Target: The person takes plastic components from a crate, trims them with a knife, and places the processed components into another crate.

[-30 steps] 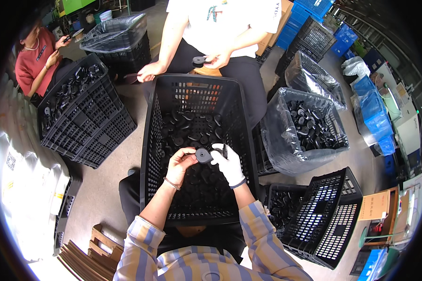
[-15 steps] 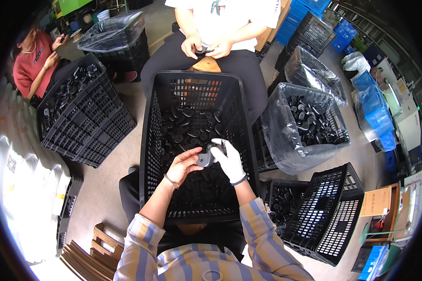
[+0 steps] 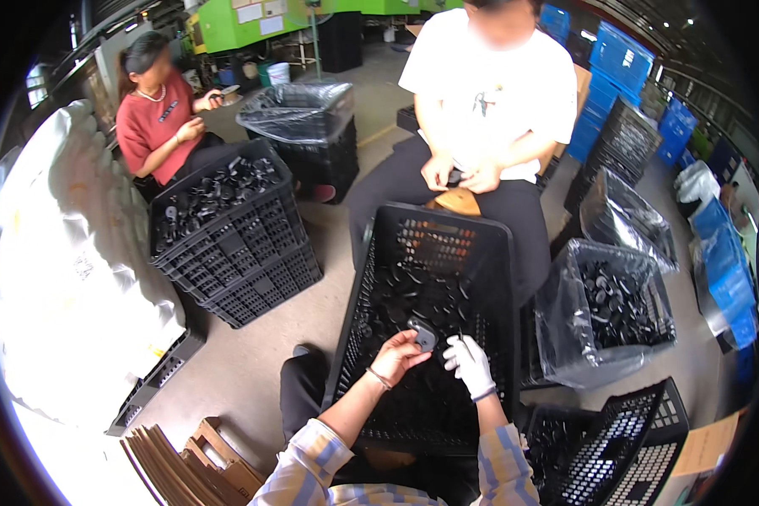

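Observation:
My bare left hand (image 3: 401, 357) pinches a dark, curved plastic part (image 3: 426, 339) with a rounded end, held up over the large black crate (image 3: 491, 240). Just right of it, apart from the part, is my right hand (image 3: 471, 366) in a white glove, its fingers closed together. A thin dark tip shows at those fingers; what it belongs to, I cannot make out. Many similar black plastic parts (image 3: 403, 291) lie loose in the crate below both hands.
Across the crate sits a person in a white shirt (image 3: 493, 93); another in red (image 3: 156, 122) sits far left behind stacked crates (image 3: 253, 278) of parts. A bag-lined crate (image 3: 557, 329) stands right, tilted crates (image 3: 624, 447) lower right, cardboard (image 3: 173, 464) lower left.
My right hand has come away from the plastic part, which now stays in my left hand alone. The whole view has swung up and left, so the scene sits lower and further right.

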`<state>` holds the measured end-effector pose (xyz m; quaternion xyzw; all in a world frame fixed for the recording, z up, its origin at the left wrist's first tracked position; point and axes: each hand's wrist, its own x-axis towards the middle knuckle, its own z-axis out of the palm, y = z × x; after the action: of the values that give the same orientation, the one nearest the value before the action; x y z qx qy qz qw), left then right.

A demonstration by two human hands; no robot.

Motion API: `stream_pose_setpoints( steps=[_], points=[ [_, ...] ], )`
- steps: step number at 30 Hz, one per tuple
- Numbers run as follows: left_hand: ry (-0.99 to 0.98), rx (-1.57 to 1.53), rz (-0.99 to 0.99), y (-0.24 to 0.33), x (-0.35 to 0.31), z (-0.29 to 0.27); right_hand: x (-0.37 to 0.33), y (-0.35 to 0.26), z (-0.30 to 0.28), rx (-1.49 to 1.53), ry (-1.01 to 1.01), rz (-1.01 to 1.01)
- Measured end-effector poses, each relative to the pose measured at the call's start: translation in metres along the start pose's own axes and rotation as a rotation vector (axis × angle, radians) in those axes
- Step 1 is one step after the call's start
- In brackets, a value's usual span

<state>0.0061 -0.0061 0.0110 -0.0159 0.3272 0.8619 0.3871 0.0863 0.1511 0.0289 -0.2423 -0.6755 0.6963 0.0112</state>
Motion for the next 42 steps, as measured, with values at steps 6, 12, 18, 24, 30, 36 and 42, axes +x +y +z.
stream_pose_setpoints(
  steps=[6, 12, 18, 24, 30, 36, 42],
  points=[
    [0.029, -0.018, 0.036, -0.002, 0.005, -0.005, -0.002, -0.004, 0.002, -0.04, -0.031, 0.139],
    [0.003, 0.041, 0.041, 0.002, 0.004, 0.0, 0.003, 0.005, -0.001, -0.18, -0.038, 0.094],
    [0.051, 0.038, -0.013, 0.007, 0.002, 0.005, 0.003, 0.009, -0.007, -0.082, -0.056, 0.172],
    [0.063, -0.004, -0.007, 0.008, 0.002, 0.005, 0.001, 0.005, 0.0, -0.135, -0.01, 0.142],
    [0.12, 0.094, 0.013, 0.005, 0.004, 0.003, 0.001, 0.007, -0.001, -0.115, -0.052, 0.132],
    [0.141, 0.132, 0.056, 0.005, 0.005, -0.003, 0.004, 0.011, -0.004, -0.074, -0.039, 0.053],
    [0.177, 0.113, 0.035, 0.01, 0.003, 0.003, 0.003, 0.002, -0.007, -0.118, -0.04, 0.182]
  ],
)
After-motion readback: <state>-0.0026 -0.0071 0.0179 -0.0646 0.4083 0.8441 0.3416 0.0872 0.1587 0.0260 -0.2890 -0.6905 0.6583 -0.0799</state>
